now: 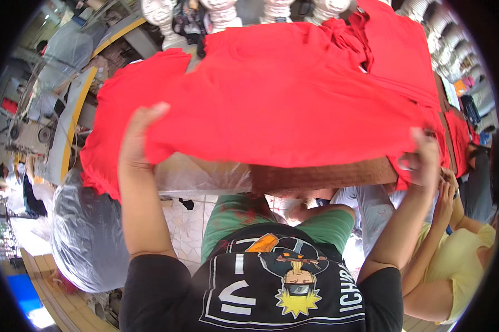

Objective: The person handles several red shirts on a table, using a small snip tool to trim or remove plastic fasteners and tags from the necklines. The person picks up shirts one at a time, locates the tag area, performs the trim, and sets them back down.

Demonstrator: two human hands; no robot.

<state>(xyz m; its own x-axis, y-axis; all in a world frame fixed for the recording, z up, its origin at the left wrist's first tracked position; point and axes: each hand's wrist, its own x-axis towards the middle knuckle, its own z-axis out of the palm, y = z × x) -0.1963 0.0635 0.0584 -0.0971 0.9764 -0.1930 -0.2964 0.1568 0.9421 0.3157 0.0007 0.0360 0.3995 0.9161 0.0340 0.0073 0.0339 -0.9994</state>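
Note:
A wide red garment (271, 110) is stretched sideways between my hands above the table, its near edge sagging a little and blurred. At its left end my left hand (139, 133) is closed on the fabric, thumb on top and the other fingers mostly hidden. My right hand (425, 157) grips the opposite end; motion smears its fingers. Beneath and beyond the held piece lie more red garments, one heap (128, 88) to the left and a stack (399, 55) at the far right. The exact cut of the held garment cannot be made out.
The brown table edge (321, 176) runs before me, with clear plastic (199, 174) on its left part. White cones (222, 14) line the far side. A plastic-wrapped bundle (89, 238) stands at left. Close on my right sits a person in a yellow top (454, 271).

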